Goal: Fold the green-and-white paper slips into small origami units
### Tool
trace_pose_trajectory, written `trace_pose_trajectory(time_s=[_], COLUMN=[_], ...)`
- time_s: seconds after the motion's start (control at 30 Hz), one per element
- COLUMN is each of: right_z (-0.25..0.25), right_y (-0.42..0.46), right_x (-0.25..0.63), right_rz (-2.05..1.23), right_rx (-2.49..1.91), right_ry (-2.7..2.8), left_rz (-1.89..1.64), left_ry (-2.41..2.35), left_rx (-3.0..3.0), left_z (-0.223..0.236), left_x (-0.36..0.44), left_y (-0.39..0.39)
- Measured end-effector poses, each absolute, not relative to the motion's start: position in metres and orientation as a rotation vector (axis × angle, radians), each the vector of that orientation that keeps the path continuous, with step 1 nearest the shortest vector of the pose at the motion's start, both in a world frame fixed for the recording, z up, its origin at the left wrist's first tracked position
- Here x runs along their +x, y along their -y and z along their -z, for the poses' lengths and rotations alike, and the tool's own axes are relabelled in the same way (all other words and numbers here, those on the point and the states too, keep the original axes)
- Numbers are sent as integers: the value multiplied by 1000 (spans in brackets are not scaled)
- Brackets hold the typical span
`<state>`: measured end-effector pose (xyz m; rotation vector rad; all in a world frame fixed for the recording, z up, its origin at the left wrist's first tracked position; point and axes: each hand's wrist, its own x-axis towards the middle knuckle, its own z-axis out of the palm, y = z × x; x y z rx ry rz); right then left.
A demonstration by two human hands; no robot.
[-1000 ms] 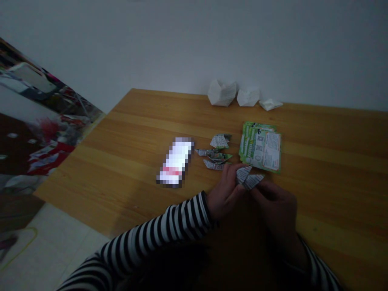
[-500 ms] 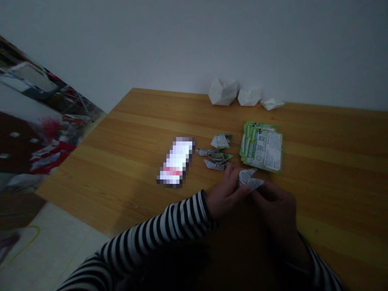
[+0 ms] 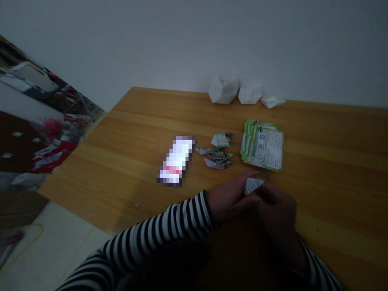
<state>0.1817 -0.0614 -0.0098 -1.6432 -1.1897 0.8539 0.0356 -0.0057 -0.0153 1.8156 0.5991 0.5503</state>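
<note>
A small piece of folded printed paper point(image 3: 253, 185) is held between my two hands near the table's front. My left hand point(image 3: 233, 197) grips it from the left, thumb below and fingers behind. My right hand point(image 3: 277, 206) pinches its right end; those fingertips are partly hidden in shadow. Beyond my left hand lie several folded printed-paper pieces point(image 3: 220, 140) in a loose row. A stack of green and white printed leaflets point(image 3: 271, 149) rests just past the held paper.
A lit phone point(image 3: 176, 159), blurred out, lies on the wooden table point(image 3: 145, 121) to the left. Three folded white paper shapes point(image 3: 223, 91) stand along the wall at the back. Clutter with red and white bags point(image 3: 50, 155) is beyond the table's left edge.
The held paper showed two spread points earlier; now a single flatter triangle shows. My left hand has shifted right and its fingers have closed further around the paper. My right hand stays nearly still.
</note>
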Motion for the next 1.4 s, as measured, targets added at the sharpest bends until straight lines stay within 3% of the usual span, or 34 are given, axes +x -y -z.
trace_pose_trajectory(time_s=[0.2, 0.33, 0.43, 0.57, 0.7, 0.97, 1.17, 1.4], right_z=[16, 21, 19, 13, 12, 18, 13, 18], right_y=[60, 55, 51, 47, 46, 55, 58, 55], right_x=[184, 188, 191, 190, 189, 187, 173, 171], right_rz=[-918, -858, -869, -880, -874, -1019, -1180, -1146], right_rx=[-1637, -1663, -1662, -1645, -1647, -1549, -1396, -1473], right_ry=[1117, 974, 889, 874, 887, 919, 956, 922], left_rz=[-624, -874, -770, -462, -372, -416, -441, -657], left_ry=[-574, -1051, -1336, -1131, -1090, -753, -912, -664], left_rx=[2079, 2282, 2428, 2590, 2640, 2359, 2219, 1903], left_z=[6, -20, -32, -22, -10, -28, 1, 13], left_x=[29, 5, -18, -37, -38, -18, 1, 9], left_y=[-1, -21, -39, -54, -55, -32, -13, 0])
